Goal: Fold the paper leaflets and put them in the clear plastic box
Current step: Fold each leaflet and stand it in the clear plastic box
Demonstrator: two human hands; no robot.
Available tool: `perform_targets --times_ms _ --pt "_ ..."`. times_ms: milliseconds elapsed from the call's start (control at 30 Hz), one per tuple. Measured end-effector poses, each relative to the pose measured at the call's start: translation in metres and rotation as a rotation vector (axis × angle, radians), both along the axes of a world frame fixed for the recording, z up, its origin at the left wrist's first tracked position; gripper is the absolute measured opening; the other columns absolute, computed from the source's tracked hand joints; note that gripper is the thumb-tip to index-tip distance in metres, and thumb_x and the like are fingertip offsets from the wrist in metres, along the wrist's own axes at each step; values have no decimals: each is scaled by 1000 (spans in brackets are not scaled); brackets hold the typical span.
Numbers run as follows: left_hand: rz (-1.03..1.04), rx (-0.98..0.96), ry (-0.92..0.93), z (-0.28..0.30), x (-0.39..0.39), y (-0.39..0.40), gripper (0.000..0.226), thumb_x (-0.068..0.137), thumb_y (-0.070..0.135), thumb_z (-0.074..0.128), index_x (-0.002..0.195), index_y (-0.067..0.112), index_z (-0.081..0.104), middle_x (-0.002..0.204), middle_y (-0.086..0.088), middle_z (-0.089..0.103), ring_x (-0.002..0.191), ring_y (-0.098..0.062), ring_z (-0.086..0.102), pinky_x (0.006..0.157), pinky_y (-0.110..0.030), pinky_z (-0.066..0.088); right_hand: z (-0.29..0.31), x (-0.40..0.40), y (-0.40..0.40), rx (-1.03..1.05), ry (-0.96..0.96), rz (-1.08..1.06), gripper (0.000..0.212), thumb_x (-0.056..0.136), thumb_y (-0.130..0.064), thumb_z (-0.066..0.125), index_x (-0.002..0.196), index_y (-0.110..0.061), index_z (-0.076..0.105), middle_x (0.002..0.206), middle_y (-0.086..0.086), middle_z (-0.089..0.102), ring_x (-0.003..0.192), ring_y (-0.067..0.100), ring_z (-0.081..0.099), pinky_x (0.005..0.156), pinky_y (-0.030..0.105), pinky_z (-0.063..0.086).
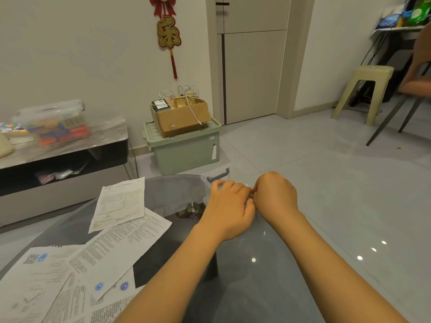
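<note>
On the left, a low cabinet carries a blurred clear tub of coloured packets; nothing on them can be read. On the smoky glass table lie the unfolded leaflets — overlapping sheets of dense small print with a QR code and round blue seals, the text too small to read. One more leaflet sheet lies just beyond them.

On the wall hangs a red-and-gold ornament bearing the character 乐, above a cardboard box on a green storage bin.

The clear plastic box sits at the table's far edge, mostly hidden by the hands. The left hand and right hand meet over it with fingers curled, touching each other — whether they pinch anything cannot be told.

A beige stool stands far right.
</note>
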State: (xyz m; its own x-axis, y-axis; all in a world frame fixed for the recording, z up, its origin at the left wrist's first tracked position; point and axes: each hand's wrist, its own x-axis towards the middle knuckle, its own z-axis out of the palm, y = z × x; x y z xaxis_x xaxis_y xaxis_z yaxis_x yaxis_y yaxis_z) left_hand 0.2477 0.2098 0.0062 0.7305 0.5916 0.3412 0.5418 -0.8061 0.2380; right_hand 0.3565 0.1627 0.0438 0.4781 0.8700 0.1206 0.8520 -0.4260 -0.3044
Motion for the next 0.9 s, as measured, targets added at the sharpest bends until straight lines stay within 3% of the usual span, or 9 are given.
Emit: perform_targets --times_ms 100,200,367,567,667,900 --pt "11 3 88 3 2 0 78 77 45 0 134 23 49 129 6 54 118 -14 39 109 -37 4 2 5 1 -35 -6 -1 17 91 -14 51 98 -9 66 103 7 47 91 27 55 68 28 38" --pt "19 -31 196 11 4 -1 72 82 42 2 134 28 49 137 4 47 122 -15 35 112 -42 4 3 9 1 -104 -6 22 24 92 -12 49 110 -11 64 119 10 46 97 28 56 72 30 39" --pt "49 -110 291 19 3 -2 68 81 40 8 138 30 43 145 -1 36 132 -18 27 115 -46 -3 2 14 -3 -111 67 72 26 95 -10 44 112 -9 64 120 12 41 81 24 47 69 29 39" --pt "95 -97 120 16 -16 -8 64 85 41 13 141 27 39 147 2 34 136 -13 24 116 -40 -4 -2 13 -25 173 180 155 26 96 -18 46 117 -18 61 118 4 45 94 20 55 79 26 45" --pt "124 -94 51 20 -37 -23 61 87 41 14 140 28 39 145 3 35 136 -11 25 116 -39 -1 2 4 -34 265 199 273 26 94 -22 51 118 -22 60 113 -2 45 89 13 52 80 25 47" --pt "249 -126 -55 33 -105 -80 56 88 42 16 135 31 45 138 13 40 128 -3 29 113 -30 6 8 -40 -59 270 195 550 26 91 -30 57 117 -31 60 105 -12 45 88 3 49 83 24 48"
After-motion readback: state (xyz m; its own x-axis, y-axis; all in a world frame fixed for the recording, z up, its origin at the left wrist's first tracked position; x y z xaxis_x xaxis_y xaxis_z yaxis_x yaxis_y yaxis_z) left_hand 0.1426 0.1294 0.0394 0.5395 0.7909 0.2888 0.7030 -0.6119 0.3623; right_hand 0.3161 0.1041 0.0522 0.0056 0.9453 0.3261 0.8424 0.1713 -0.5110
